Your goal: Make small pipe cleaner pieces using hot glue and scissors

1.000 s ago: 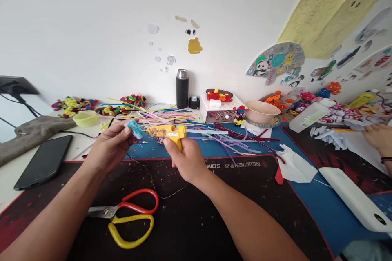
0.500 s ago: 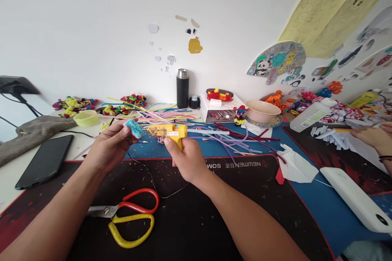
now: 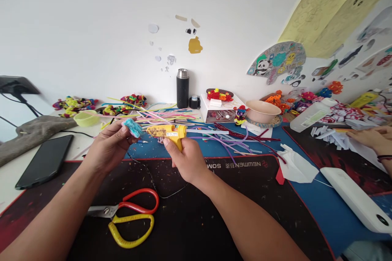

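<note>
Pinched in my left hand (image 3: pixel 107 142) is a small fuzzy blue piece (image 3: pixel 133 128) with some pink at its edge, which looks like bent pipe cleaner. My right hand (image 3: pixel 186 158) grips a yellow hot glue gun (image 3: pixel 167 131), its nozzle pointing left at the blue piece with a small gap between them. From the gun's back sticks a pale glue stick (image 3: pixel 208 131). Scissors (image 3: pixel 130 216) with one red and one yellow handle lie on the black mat (image 3: pixel 196 224) below my hands.
Loose pipe cleaners (image 3: pixel 226 140) spread behind the gun. A phone (image 3: pixel 45 161) and driftwood (image 3: pixel 33 132) lie left. A black thermos (image 3: pixel 183 89), a white box (image 3: pixel 211 113) and a bowl (image 3: pixel 263 111) stand behind. At right are crumpled tissue (image 3: pixel 295 165), a white device (image 3: pixel 355 197) and another person's hand (image 3: pixel 366 136).
My left hand and the blue piece have shifted very slightly left. The glue gun has hardly moved. The other person's hand at the right has moved a little left.
</note>
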`<state>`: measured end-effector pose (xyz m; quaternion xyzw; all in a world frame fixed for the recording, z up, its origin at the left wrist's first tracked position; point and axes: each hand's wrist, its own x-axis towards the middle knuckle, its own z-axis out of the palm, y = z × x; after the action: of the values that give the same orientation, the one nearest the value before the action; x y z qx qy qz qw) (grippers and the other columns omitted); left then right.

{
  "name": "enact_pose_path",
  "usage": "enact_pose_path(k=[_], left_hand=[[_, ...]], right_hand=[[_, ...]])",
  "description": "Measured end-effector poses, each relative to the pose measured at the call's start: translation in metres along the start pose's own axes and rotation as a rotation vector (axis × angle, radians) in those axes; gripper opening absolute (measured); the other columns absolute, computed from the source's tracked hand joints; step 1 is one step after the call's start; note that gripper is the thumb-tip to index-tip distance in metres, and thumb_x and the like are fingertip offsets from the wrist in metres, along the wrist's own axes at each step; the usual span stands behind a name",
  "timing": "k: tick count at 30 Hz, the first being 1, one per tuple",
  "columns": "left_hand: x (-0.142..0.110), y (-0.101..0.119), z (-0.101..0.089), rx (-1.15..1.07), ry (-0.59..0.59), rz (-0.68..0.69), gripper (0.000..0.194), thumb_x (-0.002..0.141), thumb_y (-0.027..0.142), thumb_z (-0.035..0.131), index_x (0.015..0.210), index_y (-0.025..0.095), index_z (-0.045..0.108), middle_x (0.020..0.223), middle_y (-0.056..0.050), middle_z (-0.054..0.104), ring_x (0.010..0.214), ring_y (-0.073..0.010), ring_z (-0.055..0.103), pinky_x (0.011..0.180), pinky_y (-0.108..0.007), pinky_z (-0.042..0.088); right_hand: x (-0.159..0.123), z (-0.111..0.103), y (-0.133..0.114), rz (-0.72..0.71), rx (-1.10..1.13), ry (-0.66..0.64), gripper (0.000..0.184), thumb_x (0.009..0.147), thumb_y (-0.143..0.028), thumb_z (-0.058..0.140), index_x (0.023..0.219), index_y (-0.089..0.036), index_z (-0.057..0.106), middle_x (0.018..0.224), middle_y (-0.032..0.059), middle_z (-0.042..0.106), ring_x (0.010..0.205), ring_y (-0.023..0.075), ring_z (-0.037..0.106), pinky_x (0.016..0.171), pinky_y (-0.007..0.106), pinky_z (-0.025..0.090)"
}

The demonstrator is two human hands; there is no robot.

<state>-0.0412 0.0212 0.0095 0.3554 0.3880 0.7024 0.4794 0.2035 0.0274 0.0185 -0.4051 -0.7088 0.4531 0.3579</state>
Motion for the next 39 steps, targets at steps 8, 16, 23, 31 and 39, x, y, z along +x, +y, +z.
enact_pose_path(k=[8, 16, 23, 31, 39], left_hand=[[0.0001, 0.0030, 0.0027, -0.017, 0.028, 0.019, 0.047, 0.057, 0.034, 0.106, 0.096, 0.018, 0.087, 0.079, -0.003, 0.082, 0.067, -0.0145, 0.069, 0.060, -0.023, 0.061], [-0.0014, 0.0038, 0.0062, 0.004, 0.026, 0.023, 0.050, 0.054, 0.036, 0.107, 0.095, 0.015, 0.087, 0.075, -0.002, 0.081, 0.063, -0.0131, 0.069, 0.059, -0.021, 0.061], [-0.0015, 0.0026, 0.0078, 0.016, 0.023, 0.017, 0.051, 0.052, 0.037, 0.108, 0.095, 0.017, 0.088, 0.077, -0.002, 0.081, 0.064, -0.0130, 0.070, 0.057, -0.020, 0.060], [-0.0028, 0.0025, 0.0075, 0.035, 0.007, 0.011, 0.049, 0.054, 0.038, 0.107, 0.093, 0.017, 0.088, 0.078, -0.002, 0.080, 0.062, -0.0117, 0.069, 0.057, -0.019, 0.060], [-0.0032, -0.0009, 0.0055, 0.054, -0.004, -0.010, 0.051, 0.056, 0.038, 0.106, 0.098, 0.016, 0.088, 0.084, -0.004, 0.081, 0.062, -0.0109, 0.068, 0.058, -0.018, 0.059]], right_hand=[[-0.0008, 0.0000, 0.0008, -0.019, -0.008, 0.000, 0.060, 0.100, -0.072, 0.050, 0.065, -0.023, 0.051, 0.053, 0.0009, 0.056, 0.052, 0.0147, 0.055, 0.055, 0.028, 0.039], [-0.0008, 0.0002, 0.0001, -0.034, -0.006, 0.004, 0.060, 0.100, -0.071, 0.050, 0.065, -0.023, 0.052, 0.052, 0.0004, 0.056, 0.051, 0.0138, 0.054, 0.055, 0.028, 0.038], [0.0003, 0.0002, 0.0003, -0.034, -0.005, 0.008, 0.060, 0.100, -0.071, 0.050, 0.066, -0.022, 0.052, 0.053, -0.0002, 0.055, 0.052, 0.0133, 0.053, 0.055, 0.027, 0.038], [-0.0002, 0.0009, 0.0009, -0.051, 0.012, 0.017, 0.060, 0.100, -0.070, 0.052, 0.065, -0.021, 0.052, 0.053, -0.0003, 0.054, 0.051, 0.0129, 0.051, 0.053, 0.027, 0.036], [-0.0011, 0.0015, 0.0008, -0.044, -0.010, 0.017, 0.060, 0.099, -0.072, 0.050, 0.066, -0.022, 0.052, 0.054, 0.0001, 0.054, 0.052, 0.0133, 0.052, 0.054, 0.027, 0.036]])
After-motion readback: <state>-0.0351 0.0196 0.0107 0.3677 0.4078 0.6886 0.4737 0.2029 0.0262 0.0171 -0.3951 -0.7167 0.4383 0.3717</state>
